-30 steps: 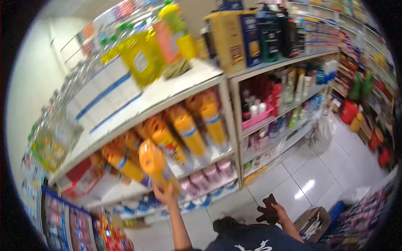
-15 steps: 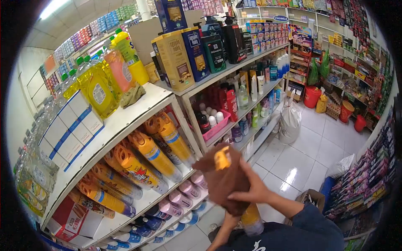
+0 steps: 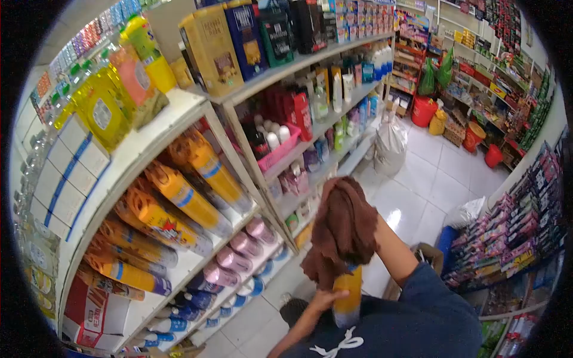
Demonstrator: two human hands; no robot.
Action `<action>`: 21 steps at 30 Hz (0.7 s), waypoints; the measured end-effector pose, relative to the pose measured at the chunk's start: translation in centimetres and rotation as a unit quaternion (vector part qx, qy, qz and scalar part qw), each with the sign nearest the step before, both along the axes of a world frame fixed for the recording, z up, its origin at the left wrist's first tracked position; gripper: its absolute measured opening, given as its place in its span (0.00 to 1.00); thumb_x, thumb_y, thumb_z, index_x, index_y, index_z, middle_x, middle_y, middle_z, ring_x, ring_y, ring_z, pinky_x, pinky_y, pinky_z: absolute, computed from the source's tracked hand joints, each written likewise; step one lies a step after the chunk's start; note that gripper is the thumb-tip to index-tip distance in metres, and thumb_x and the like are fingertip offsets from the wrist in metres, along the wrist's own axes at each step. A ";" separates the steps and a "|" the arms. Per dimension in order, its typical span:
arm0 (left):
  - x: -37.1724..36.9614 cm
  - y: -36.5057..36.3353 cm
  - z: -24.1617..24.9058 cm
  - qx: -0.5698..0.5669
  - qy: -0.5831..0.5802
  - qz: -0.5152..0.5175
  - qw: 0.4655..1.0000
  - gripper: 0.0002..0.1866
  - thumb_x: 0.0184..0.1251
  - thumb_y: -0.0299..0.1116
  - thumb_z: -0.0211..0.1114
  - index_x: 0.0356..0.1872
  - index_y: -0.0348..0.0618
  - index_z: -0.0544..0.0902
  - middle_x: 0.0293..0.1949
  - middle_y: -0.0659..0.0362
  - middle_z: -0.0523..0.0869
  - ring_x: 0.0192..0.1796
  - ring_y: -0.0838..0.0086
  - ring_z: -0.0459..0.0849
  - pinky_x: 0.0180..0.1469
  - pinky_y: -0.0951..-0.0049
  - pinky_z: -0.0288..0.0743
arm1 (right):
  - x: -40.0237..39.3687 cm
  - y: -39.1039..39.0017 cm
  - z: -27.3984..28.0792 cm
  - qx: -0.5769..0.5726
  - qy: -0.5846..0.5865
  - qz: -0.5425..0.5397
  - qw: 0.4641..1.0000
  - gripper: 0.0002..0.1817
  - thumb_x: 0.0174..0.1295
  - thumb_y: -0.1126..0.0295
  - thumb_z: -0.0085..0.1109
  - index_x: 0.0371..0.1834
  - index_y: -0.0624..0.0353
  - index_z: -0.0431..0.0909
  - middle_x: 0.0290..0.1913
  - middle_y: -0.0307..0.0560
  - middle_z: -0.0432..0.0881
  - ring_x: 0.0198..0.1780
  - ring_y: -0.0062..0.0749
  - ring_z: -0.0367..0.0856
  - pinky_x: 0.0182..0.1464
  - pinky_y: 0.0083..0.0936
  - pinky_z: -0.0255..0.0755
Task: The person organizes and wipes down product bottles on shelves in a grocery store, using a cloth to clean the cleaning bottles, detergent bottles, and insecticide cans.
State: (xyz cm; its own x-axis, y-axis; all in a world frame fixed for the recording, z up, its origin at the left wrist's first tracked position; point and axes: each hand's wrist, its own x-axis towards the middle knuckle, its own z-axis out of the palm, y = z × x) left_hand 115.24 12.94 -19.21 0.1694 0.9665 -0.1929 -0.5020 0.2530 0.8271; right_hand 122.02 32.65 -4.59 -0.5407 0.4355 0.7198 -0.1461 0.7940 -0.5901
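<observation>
My left hand (image 3: 325,299) is wrapped round the body of a yellow aerosol spray can (image 3: 347,292), held upright close to my chest. A brown cloth (image 3: 343,227) drapes over the top of the can and hides its cap. My right hand (image 3: 381,231) grips the cloth from the right side; its fingers are mostly covered by the folds. Similar yellow spray cans (image 3: 188,200) stand in rows on the white shelf to the left, with orange caps.
Pink-capped containers (image 3: 245,244) fill the lower shelf. Yellow liquid bottles (image 3: 102,116) and coffee-coloured boxes (image 3: 212,51) stand on top. A pink basket (image 3: 277,152) holds roll-on bottles. Hanging packets (image 3: 507,221) line the right; a white sack (image 3: 391,146) is on the tiled floor.
The cloth has moved up and turned over the can's top, now covering my right hand's fingers. More of the can and my left hand shows. The view has shifted slightly right and down.
</observation>
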 end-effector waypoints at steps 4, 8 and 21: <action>-0.4 -0.7 -0.5 0.020 0.070 0.055 0.996 0.30 0.49 0.38 0.65 0.53 0.36 0.65 0.49 0.52 0.74 0.51 0.68 0.73 0.52 0.70 0.66 | -2.1 -0.4 -3.7 -0.222 0.008 0.054 0.973 0.18 0.57 0.73 0.48 0.52 0.62 0.63 0.50 0.50 0.69 0.54 0.35 0.65 0.59 0.30 0.58; -1.1 -0.8 0.9 0.070 0.254 0.110 0.958 0.27 0.58 0.40 0.55 0.54 0.34 0.64 0.53 0.49 0.70 0.55 0.64 0.69 0.56 0.68 0.61 | -3.0 -0.6 -6.3 -0.325 0.040 0.063 0.943 0.19 0.57 0.73 0.48 0.53 0.61 0.62 0.52 0.49 0.68 0.55 0.34 0.65 0.60 0.29 0.57; -10.6 6.5 13.6 0.247 0.220 0.319 0.888 0.36 0.57 0.50 0.52 0.61 0.39 0.53 0.51 0.49 0.69 0.51 0.64 0.72 0.52 0.69 0.64 | -0.8 -6.9 -8.6 -0.505 -0.033 0.249 0.826 0.28 0.57 0.73 0.51 0.62 0.59 0.55 0.62 0.46 0.59 0.61 0.29 0.59 0.64 0.26 0.51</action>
